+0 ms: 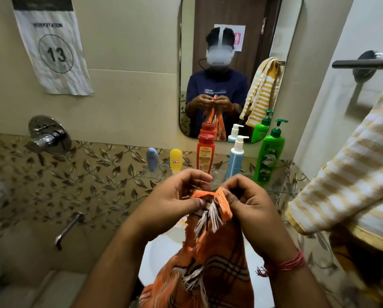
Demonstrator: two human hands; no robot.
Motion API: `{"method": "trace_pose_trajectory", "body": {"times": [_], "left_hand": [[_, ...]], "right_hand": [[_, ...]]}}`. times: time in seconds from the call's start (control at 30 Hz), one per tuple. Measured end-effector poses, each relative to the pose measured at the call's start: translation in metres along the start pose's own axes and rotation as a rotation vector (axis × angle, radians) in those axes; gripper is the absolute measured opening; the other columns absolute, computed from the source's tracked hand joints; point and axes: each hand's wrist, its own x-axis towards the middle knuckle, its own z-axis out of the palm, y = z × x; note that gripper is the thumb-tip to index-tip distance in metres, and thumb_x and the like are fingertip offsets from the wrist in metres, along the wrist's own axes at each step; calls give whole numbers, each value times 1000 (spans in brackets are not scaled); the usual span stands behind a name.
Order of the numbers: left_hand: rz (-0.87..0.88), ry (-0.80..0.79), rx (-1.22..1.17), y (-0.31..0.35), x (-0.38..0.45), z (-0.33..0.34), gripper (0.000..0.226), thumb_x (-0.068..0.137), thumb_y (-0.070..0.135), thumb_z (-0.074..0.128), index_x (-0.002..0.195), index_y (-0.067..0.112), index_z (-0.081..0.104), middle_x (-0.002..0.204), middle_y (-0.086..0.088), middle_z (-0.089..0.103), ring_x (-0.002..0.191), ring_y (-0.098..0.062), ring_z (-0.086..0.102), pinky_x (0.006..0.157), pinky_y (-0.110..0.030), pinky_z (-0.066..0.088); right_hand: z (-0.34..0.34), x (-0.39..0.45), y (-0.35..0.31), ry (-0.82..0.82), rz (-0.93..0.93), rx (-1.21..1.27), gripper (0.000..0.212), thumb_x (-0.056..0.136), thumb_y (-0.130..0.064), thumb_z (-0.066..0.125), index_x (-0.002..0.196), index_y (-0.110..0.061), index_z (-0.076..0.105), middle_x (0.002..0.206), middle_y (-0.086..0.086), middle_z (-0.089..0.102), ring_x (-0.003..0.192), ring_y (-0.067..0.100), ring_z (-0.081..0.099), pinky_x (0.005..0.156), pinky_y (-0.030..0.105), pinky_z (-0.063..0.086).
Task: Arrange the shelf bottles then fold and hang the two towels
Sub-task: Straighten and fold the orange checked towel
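- Left hand, just below centre: fingers and thumb curled, pinching the fringed top edge of the orange checked towel.
- Right hand, at 3 o'clock from the left and close beside it: likewise curled and gripping the same edge; red thread round the wrist.
- Towel hanging from both hands toward 6 o'clock, over the white basin.
- At 12 o'clock from the hands, on the glass shelf, standing in a row: blue tube, yellow tube, red bottle, white pump bottle, green pump bottle, shortest at 9 o'clock, tallest at 3 o'clock.
- Yellow striped towel draped at 3 o'clock, below the dark towel bar.
- Mirror at 12 o'clock; paper sign numbered 13 at 10 o'clock.
- Chrome tap and spout at 9 o'clock.
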Motion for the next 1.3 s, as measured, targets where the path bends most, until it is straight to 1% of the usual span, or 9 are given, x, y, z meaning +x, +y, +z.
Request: {"method": "trace_pose_trajectory", "body": {"times": [0.2,0.33,0.4,0.5,0.6,0.77,0.9,1.13,1.3], "left_hand": [[-18,110,7,0,-6,19,8,96,16,62,100,13,69,91,-3,71,85,-16,68,75,-26,54],[5,207,8,-1,-8,36,19,94,38,63,91,20,68,85,-5,72,80,-25,69,77,-52,57],[16,290,49,-5,-5,42,21,94,39,63,85,21,67,81,-6,72,78,-26,68,80,-57,55],[18,357,53,-6,-1,48,22,98,34,60,84,19,66,77,-4,71,73,-22,68,74,-49,56],[-13,354,38,-3,1,53,20,98,31,59,84,18,65,75,0,70,70,-15,68,67,-36,55],[-47,250,-138,-2,1,58,20,92,38,59,87,21,68,82,-6,69,78,-25,66,73,-43,56],[-46,179,-270,-2,-3,65,20,97,36,57,99,19,68,92,-8,70,86,-24,69,74,-35,57],[-11,235,-277,-2,-7,72,20,97,2,56,113,13,61,100,-8,71,88,-21,72,74,-28,58],[-1,299,-299,-4,-6,73,10,97,12,58,107,12,60,91,-6,73,81,-21,72,69,-28,58]], "right_hand": [[2,-10,-2,-3,16,27,20,89,-35,65,82,-16,63,74,0,61,69,11,58,63,27,48],[1,-16,-1,-14,28,38,16,93,-26,63,83,-14,62,72,-3,61,67,9,57,62,26,47],[2,-19,0,16,-1,-10,15,94,-28,63,82,-18,62,79,-4,62,73,10,60,66,27,49],[0,-24,-1,87,-121,-127,16,92,-36,57,85,-22,61,90,-4,60,87,17,62,77,34,53],[-2,-32,-4,102,-118,-42,10,95,-29,55,87,-24,59,81,-5,60,76,14,60,69,29,51],[1,-35,-3,53,-156,-347,9,91,-31,66,87,-24,62,79,-10,63,73,9,62,63,15,47],[9,-37,-5,196,-142,-254,3,89,-23,72,89,-23,69,87,-12,69,84,7,68,69,16,52],[28,-34,-4,502,-23,-82,3,91,-28,68,92,-30,70,87,-12,71,82,8,69,67,27,59],[35,-32,-1,570,-12,-118,6,89,-28,70,94,-25,71,82,-10,70,79,7,69,64,25,58]]}}
